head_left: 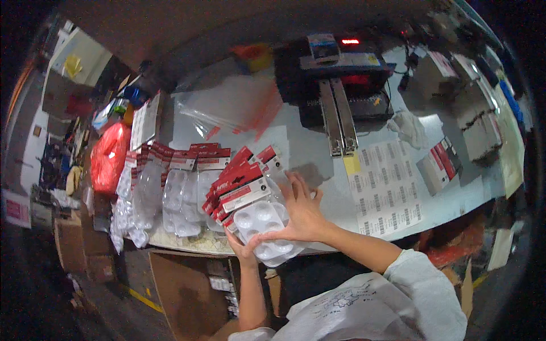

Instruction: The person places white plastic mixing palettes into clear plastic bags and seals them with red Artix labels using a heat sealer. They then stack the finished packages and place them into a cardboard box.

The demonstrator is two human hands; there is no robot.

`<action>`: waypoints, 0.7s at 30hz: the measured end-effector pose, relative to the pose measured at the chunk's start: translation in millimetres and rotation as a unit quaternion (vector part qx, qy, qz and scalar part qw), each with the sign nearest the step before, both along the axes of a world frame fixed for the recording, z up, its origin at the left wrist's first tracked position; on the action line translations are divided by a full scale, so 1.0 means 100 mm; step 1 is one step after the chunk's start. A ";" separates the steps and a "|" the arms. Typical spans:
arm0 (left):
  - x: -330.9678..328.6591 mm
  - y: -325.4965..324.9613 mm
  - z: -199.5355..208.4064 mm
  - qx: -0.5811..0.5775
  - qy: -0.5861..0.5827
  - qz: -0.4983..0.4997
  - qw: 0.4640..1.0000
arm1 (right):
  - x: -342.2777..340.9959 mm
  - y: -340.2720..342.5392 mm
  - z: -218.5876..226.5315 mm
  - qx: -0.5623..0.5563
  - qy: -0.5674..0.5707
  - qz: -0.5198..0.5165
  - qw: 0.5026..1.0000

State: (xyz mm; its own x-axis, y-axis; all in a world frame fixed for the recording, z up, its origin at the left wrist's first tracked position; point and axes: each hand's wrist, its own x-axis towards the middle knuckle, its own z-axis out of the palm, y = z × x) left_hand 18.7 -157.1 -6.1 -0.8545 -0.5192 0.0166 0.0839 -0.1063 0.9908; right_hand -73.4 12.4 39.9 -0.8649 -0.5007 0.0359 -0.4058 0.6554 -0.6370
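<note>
A fanned stack of packaged white plastic palettes with round wells is held over the table's near edge. Red and white header cards top the packs and spread toward the upper left. My left hand grips the stack from below at its lower left corner. Around its right side wraps my right hand, thumb across the front palette and fingers bent over the far edge. More bagged palettes with the same red cards lie in rows just left of the stack.
A label sheet lies to the right, near a small red and grey box. Behind stands a black machine with metal rails. Clear plastic bags lie at the back; a red bag hangs left. Below is an open carton.
</note>
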 end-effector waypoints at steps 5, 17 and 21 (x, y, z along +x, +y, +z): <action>0.18 0.02 -0.21 -0.017 0.043 0.036 0.998 | 0.00 0.04 -0.05 -0.075 0.056 0.074 0.993; 0.34 0.06 -0.03 0.153 0.137 -0.115 0.972 | 0.15 0.03 -0.22 -0.348 -0.120 0.179 0.913; 0.34 0.01 0.04 0.133 0.130 -0.118 0.975 | -0.03 -0.03 -0.19 -0.353 -0.147 0.222 0.897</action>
